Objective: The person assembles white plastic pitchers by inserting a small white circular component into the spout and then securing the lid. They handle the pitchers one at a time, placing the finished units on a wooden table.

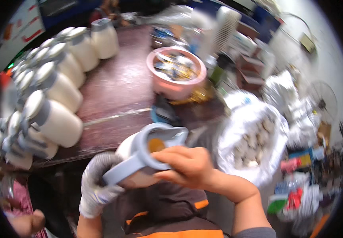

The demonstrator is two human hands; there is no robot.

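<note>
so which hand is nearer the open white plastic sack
Right. The bare right hand is left of the sack; the grey-gloved left hand is farther left.

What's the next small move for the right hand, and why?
Probably ease the right hand off the grey-blue rim while the left hand steadies the jug. The gloved left hand is at the jug's handle side, and the right one covers part of the open mouth, limiting the view inside. Blur hides its exact contact.

A dark red table (118,79) carries rows of white, grey-topped jugs (63,93) and a pink basin (171,90).
</note>
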